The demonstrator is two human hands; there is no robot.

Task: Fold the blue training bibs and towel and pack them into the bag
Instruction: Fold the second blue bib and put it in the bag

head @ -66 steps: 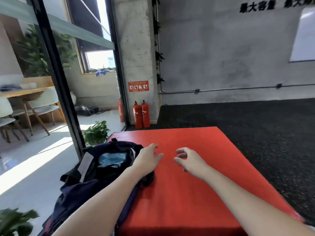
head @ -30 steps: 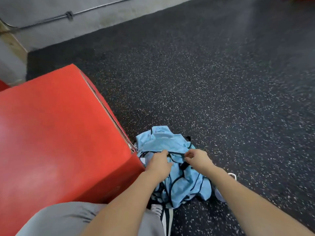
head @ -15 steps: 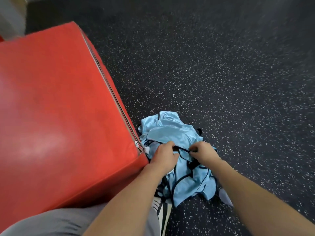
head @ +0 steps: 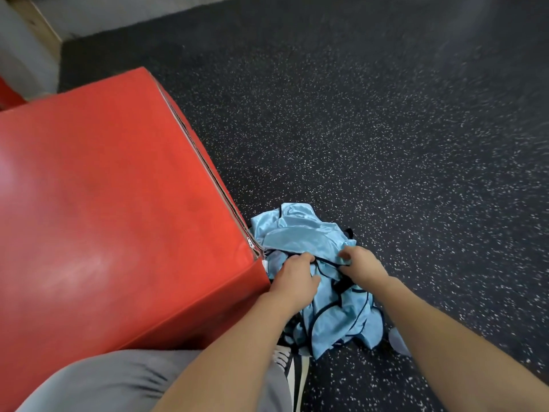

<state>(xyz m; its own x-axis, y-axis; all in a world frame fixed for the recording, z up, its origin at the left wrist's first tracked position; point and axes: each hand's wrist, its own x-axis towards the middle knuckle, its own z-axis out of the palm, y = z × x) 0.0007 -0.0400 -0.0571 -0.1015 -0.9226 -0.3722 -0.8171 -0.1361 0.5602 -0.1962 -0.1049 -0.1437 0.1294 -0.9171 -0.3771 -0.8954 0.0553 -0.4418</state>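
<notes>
The dark speckled floor [head: 386,129] fills most of the view, and the red padded block [head: 104,218] stands on it as the landmark for everything else. Just beside the block's near right corner, touching its side, lies the crumpled heap of blue training bibs [head: 323,307], light blue cloth with dark piping, piled in no order; neither a towel nor the bag can be made out in this view. A grey trouser leg [head: 118,382] and a striped shoe [head: 292,370] sit below the block's near edge. The left hand [head: 294,278], closest to the block's corner, has its fingers curled down into the cloth and grips a fold of it; the right hand [head: 361,267], further from the block, pinches the dark-edged hem of what seems to be the same bib. The step in hand looks like drawing one bib out of the heap. To do it well, both grips should sit on a single garment's edge, the hands lifting and spreading apart so it hangs free of the others, then carrying it up onto the block's flat top for folding
</notes>
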